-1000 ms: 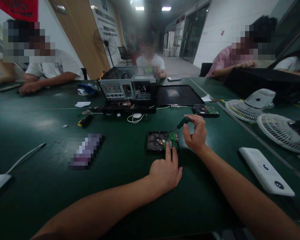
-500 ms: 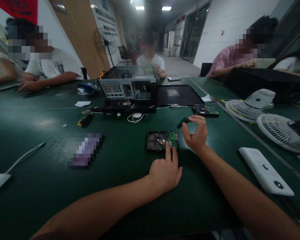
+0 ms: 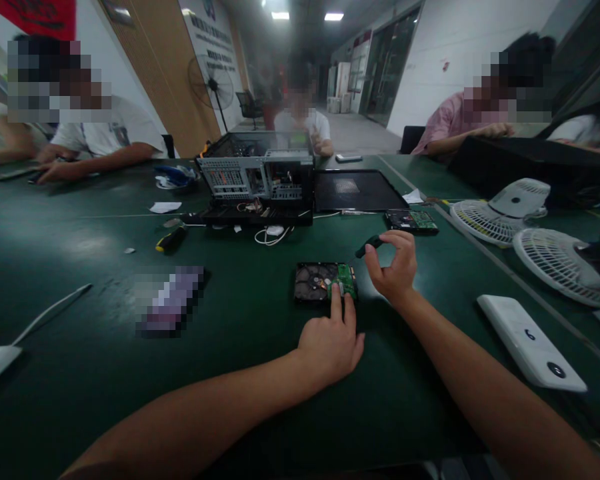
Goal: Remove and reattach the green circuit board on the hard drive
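Note:
A hard drive [image 3: 311, 283] lies on the green table with its green circuit board facing up. Two outstretched fingers of my left hand [image 3: 331, 345] rest on the board's near edge; the hand is open and grips nothing. My right hand [image 3: 394, 268] is closed in a pinch on the dark green handle of a screwdriver [image 3: 368, 247]. Its handle tilts down to the left, just beyond the drive's right end. The shaft is thin and blurred, so I cannot tell whether its tip touches the drive.
An opened computer case [image 3: 257, 177] stands at the back, its dark side panel [image 3: 370, 189] to the right. Nearby lie a second hard drive [image 3: 411, 222] and a yellow-black screwdriver [image 3: 171, 239]. White fan parts [image 3: 500, 210] and a white device [image 3: 533, 342] occupy the right. Several people sit around the table.
My right hand and the screwdriver have shifted slightly right, away from the drive's corner. My left hand and the drive stay in place.

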Tool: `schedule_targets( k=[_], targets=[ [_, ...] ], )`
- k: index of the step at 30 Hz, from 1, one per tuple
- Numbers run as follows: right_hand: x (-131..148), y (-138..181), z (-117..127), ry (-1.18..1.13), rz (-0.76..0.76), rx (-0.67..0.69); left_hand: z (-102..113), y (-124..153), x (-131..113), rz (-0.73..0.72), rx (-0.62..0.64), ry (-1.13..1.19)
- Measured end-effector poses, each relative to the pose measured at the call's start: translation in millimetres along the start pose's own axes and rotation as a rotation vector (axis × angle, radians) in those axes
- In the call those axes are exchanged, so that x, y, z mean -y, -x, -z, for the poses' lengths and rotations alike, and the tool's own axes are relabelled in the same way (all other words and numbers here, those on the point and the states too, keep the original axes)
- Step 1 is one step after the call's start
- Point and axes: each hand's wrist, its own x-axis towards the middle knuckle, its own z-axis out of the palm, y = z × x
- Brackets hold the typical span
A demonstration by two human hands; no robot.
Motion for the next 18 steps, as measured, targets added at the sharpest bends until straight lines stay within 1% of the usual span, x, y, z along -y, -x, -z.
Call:
schedule_targets(
  k=[3, 6, 13, 18],
  targets=[
    [0.0, -0.3, -0.1, -0.049, 0.007, 0.041, 0.4, 0.1, -0.2, -0.003, -0.007, -0.01],
    [0.5, 2.6, -1.7, -0.102, -0.031, 0.089, 0.1, 0.4, -0.1, 0.001, -0.013, -0.012],
    [3.4, 5.0, -2.1, 0.005, -0.059, 0.02, 0.6, 0.6, 0.4, 0.009, 0.001, -0.001],
    [5.8, 2.2, 0.7, 0.005, -0.06, 0.058, 0.3, -0.5, 0.6, 0.008, 0.009, 0.004]
  ],
)
